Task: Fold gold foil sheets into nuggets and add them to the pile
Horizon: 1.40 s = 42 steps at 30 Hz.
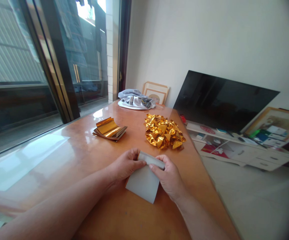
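Between my two hands is a sheet of foil paper [144, 185], its pale side toward me and its far edge curled over. My left hand [127, 165] pinches the sheet at its upper left, thumb on top. At the upper right, my right hand [168, 173] grips the same edge between thumb and fingers. Beyond my left hand lies a stack of gold foil sheets [109, 130], the top one curling up. A heap of folded gold foil pieces [163, 131] sits past my right hand.
A bundle of grey and white cloth [135, 100] rests at the far end of the wooden table [104, 206], before a framed picture [156, 91]. Right of the table stand a television [224, 100] and a white cabinet [249, 155]. Glass sliding doors [44, 60] run along the left.
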Available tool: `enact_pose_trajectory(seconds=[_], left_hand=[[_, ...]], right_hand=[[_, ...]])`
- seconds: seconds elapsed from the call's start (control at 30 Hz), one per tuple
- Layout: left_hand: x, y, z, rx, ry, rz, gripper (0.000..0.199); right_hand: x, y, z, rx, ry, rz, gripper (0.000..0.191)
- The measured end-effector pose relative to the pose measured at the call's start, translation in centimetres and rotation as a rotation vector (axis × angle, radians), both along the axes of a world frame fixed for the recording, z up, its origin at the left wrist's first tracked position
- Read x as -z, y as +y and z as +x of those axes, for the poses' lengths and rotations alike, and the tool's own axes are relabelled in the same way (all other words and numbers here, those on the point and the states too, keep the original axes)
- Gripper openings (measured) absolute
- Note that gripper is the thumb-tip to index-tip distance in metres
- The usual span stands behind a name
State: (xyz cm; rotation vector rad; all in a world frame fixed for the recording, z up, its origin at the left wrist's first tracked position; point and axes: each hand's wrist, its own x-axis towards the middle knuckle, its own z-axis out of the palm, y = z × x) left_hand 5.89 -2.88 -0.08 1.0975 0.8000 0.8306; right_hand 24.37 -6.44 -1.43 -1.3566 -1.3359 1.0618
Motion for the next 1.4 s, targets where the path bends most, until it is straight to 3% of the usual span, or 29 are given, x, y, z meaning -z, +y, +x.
enact_pose_trajectory(seconds=[0.6, 0.97, 1.4], left_hand=[[0.6, 0.1, 0.2, 0.02, -0.073, 0.001, 0.031], [0.5, -0.1, 0.1, 0.02, 0.027, 0.009, 0.037], [0.7, 1.0, -0.3, 0.035, -0.116, 0.033, 0.037]], right_hand=[[-0.4, -0.2, -0.3, 0.019, 0.098, -0.024, 0.034], [-0.7, -0.4, -0.5, 0.025, 0.061, 0.001, 0.034], [-0.8, -0.3, 0.1, 0.032, 0.242, -0.083, 0.043]])
